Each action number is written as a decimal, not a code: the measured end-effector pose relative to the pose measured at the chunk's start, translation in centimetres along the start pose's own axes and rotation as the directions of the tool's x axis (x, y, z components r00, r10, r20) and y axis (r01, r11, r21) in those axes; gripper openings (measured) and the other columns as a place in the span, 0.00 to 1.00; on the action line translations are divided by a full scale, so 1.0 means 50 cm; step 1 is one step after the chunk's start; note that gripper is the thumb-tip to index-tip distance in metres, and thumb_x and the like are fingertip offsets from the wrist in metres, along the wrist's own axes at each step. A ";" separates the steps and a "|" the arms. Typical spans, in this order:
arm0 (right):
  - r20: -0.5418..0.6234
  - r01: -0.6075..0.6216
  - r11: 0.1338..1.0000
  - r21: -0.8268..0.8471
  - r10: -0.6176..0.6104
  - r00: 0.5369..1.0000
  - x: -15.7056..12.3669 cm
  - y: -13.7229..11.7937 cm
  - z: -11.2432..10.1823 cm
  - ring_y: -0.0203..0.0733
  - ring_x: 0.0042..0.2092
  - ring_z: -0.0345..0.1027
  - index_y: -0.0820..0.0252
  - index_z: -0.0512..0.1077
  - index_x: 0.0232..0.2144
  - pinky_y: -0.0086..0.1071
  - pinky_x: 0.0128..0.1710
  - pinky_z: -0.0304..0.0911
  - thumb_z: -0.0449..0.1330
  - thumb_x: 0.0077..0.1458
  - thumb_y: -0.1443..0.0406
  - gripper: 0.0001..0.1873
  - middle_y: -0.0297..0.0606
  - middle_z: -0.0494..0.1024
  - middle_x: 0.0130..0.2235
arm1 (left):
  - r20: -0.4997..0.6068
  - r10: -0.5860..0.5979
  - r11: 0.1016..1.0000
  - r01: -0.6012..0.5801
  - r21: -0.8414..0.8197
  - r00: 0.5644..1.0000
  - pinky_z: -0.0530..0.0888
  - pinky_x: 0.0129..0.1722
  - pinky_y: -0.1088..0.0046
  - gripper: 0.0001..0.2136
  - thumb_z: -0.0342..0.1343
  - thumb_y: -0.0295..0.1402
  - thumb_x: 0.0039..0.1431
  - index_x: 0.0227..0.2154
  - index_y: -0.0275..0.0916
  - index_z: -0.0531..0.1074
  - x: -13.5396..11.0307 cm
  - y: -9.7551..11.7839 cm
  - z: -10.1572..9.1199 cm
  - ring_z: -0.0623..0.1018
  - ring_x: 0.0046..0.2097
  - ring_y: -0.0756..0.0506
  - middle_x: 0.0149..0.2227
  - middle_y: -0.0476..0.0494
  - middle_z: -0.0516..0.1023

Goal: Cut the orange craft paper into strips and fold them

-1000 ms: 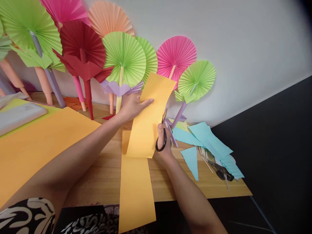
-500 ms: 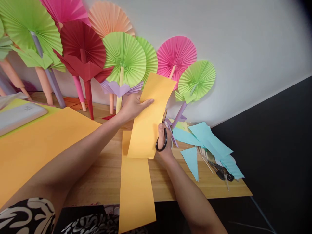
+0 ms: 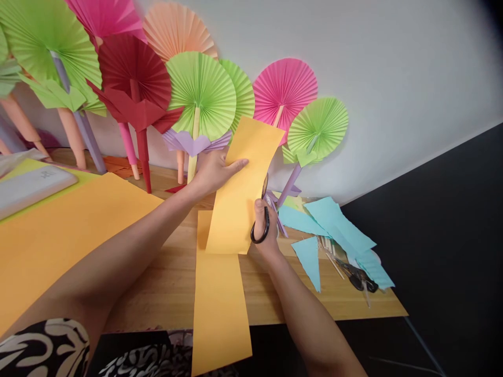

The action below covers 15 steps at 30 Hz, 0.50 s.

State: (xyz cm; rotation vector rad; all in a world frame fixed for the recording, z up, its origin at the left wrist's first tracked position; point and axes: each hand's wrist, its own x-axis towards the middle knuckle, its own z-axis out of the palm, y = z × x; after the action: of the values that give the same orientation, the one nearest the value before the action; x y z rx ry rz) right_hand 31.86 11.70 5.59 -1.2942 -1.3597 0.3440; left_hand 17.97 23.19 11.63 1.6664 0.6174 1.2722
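Observation:
My left hand (image 3: pixel 216 170) pinches the left edge of a yellow-orange paper strip (image 3: pixel 247 178), thumb on its front and fingers behind it. In my right hand (image 3: pixel 265 230) is a pair of scissors (image 3: pixel 252 236) with black handles, my thumb through one loop. The blades stand at the strip's right edge, partly hidden by the paper. Beneath hangs a second yellow-orange strip (image 3: pixel 220 309), lying on the wooden table (image 3: pixel 157 293) and reaching past its front edge.
Pleated paper fans (image 3: pixel 200 86) on rolled-paper stems lean along the wall. Blue paper scraps (image 3: pixel 338 225) and another pair of scissors (image 3: pixel 359 277) lie on the right. On the left are a large yellow-orange sheet (image 3: pixel 90 209) and a white device (image 3: pixel 35 186).
Both hands and the strip hold almost the same place. The scissors at the strip's right edge have shifted only very slightly.

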 end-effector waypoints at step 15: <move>0.000 -0.008 0.999 -0.042 0.008 1.000 0.002 -0.012 -0.002 0.39 0.28 0.55 0.53 0.54 0.23 0.34 0.27 0.55 0.48 0.66 0.43 0.27 0.30 0.57 0.23 | 0.029 -0.030 0.999 0.029 0.024 0.999 0.79 0.51 0.59 0.22 0.62 0.47 0.57 0.49 0.36 0.77 0.000 0.001 -0.003 0.81 0.53 0.34 0.47 0.38 0.84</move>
State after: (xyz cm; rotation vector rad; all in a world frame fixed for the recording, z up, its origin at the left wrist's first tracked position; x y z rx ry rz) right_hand 31.69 11.55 6.16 -1.3348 -1.3681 0.3224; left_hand 17.82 23.22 11.67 1.6865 0.6385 1.2214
